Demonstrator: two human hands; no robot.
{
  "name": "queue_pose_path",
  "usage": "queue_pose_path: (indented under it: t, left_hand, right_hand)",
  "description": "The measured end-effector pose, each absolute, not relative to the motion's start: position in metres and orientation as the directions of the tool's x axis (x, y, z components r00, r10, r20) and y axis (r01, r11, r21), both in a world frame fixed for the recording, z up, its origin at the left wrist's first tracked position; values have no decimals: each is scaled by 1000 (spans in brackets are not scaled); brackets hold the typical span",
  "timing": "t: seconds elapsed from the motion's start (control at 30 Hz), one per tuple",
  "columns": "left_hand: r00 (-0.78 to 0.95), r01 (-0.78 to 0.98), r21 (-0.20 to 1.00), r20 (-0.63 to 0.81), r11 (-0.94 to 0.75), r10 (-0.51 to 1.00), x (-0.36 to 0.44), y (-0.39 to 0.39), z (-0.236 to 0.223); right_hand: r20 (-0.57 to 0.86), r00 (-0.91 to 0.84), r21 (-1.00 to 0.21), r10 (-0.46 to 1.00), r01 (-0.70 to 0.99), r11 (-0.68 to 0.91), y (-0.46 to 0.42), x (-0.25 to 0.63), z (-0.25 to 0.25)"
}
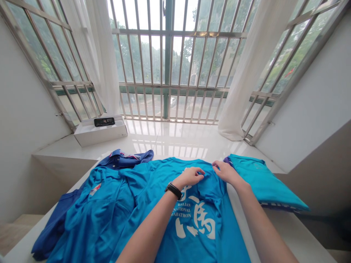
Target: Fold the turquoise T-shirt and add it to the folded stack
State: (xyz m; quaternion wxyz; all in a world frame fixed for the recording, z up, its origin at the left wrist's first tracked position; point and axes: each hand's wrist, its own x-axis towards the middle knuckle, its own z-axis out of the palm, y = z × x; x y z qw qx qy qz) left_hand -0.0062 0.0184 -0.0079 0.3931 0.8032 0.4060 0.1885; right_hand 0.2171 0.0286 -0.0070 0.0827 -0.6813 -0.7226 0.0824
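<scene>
A blue T-shirt (159,182) lies spread with its printed back up, showing white characters and the words "Dalian", "national" and "marathon". Over its upper right part is my left hand (190,176), wearing a black-banded watch (173,190); its fingers are loosely bent, thumb apart, with nothing visible between them. My right hand (225,171) is at the shirt's right shoulder edge, fingers slightly curled and parted. Whether its fingertips touch the fabric is hard to tell. The right sleeve (207,187) lies folded inward across the back, below my hands.
On the right sits a stack of folded shirts (263,179), turquoise on top. Another blue shirt (109,193) and a dark blue polo shirt (120,160) lie at left. A white box (100,133) holding a black phone-like object (104,121) stands on the sill (164,138) before a barred window.
</scene>
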Motion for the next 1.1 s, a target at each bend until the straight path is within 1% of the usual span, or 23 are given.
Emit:
queue_pose_path:
  t: [0.1, 0.17, 0.23, 0.33, 0.4, 0.47, 0.57, 0.67, 0.87, 1.1]
  left_hand:
    - [647, 481, 772, 8, -416, 762, -4, 17, -4]
    - [651, 456, 789, 19, -411, 759, -1, 16, -5]
    - [622, 432, 828, 14, -358, 783, 2, 16, -8]
    - [550, 374, 897, -10, -235, 835, 4, 18, -15]
    - [511, 329, 927, -13, -182, 859, 3, 22, -21]
    - [477, 307, 938, -3, -163, 879, 2, 27, -25]
    - [439, 356, 915, 15, -189, 898, 0, 34, -31]
    - [418, 432, 874, 25, -222, 908, 0, 35, -34]
    - [395, 472, 846, 50, -250, 917, 0, 34, -38]
    - [410, 526, 779, 121, -342, 904, -4, 37, -37]
  right_hand:
    - [-14, -76, -245, 997, 967, 71, 28, 218, -8]
    - [-13, -83, -252, 996, 965, 77, 27, 219, -9]
    - [-18, -93, -257, 996, 963, 85, 28, 220, -10]
    - [-59, -102, -245, 993, 966, 85, 28, 222, -11]
    - [-96, -87, -218, 992, 974, 64, 28, 223, -11]
    - [-130, -48, -180, 990, 983, 24, 27, 224, -11]
    - [-156, 9, -140, 988, 990, -31, 26, 226, -11]
    - [-148, 41, -120, 988, 991, -59, 25, 226, -12]
    - [-119, 95, -89, 988, 990, -106, 24, 226, -11]
    - [-100, 144, -59, 985, 987, -150, 21, 221, -10]
